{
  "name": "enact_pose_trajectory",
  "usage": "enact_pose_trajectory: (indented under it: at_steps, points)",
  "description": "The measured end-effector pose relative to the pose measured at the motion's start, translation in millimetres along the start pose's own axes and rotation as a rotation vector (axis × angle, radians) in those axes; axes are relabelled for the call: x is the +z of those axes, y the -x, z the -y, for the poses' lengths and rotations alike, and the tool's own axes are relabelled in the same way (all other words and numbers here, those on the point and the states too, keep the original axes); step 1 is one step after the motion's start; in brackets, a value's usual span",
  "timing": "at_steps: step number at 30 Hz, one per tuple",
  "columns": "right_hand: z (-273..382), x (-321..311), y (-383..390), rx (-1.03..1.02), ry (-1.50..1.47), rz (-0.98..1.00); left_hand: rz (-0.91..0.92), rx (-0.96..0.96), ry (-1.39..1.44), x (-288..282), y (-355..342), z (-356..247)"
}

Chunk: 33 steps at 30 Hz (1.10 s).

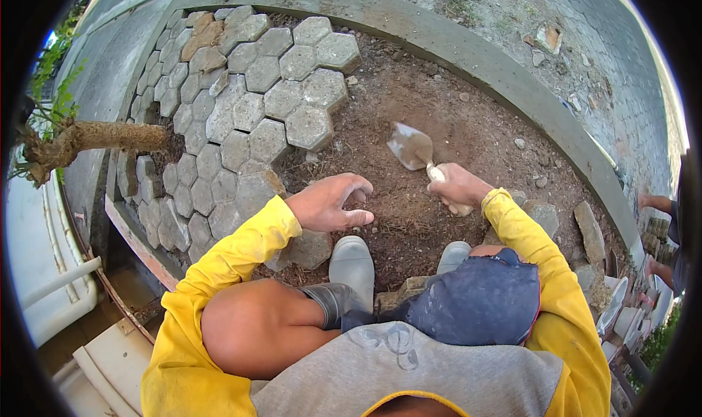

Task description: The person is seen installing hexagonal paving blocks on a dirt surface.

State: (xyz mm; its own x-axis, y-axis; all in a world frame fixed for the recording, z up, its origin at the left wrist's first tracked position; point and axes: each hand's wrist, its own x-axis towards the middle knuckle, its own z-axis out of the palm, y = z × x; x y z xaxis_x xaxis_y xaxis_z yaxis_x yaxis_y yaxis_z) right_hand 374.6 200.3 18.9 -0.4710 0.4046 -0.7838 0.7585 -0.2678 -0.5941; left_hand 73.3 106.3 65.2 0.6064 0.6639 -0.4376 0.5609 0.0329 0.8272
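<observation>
My right hand [461, 189] is closed round the pale handle of a trowel [411, 148]. The trowel's blade points away to the left, over the bare brown soil [409, 219]. With fingers apart and curved, my left hand [333, 203] holds nothing and hovers over the soil's left side. Beyond and to the left of it lie hexagonal grey paving blocks [308, 126], fitted edge to edge. One loose block [306, 249] rests beside my left boot [352, 267].
A concrete curb [468, 57] bends round the far and right sides. A tree trunk [117, 135] leans in at the left. Loose block pieces [589, 233] lie on the right, where another person's hand [656, 203] shows at the edge. My right boot [453, 256] stands on the soil.
</observation>
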Motion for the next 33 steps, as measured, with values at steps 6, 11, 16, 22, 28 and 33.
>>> enact_pose_trajectory:
  at_steps: [6,11,16,22,28,33]
  points:
    - [-7,-2,36,-0.061,0.307,-0.054,-0.449,-0.153,-0.189,18,-25,58]
    - [4,-36,33,-0.079,0.208,-0.136,-0.506,-0.146,-0.638,63,-77,92]
    - [43,-81,43,0.114,0.186,-0.105,-0.600,-0.182,-0.632,84,-101,86]
    - [68,-57,-17,0.108,-0.357,-0.105,-0.213,0.387,-0.014,119,-103,52]
    - [29,-12,-72,-0.029,-0.689,-0.027,-0.529,0.197,-0.321,93,-108,54]
    - [24,31,-62,-0.067,-1.146,-0.378,-0.783,-0.177,-0.397,88,-114,78]
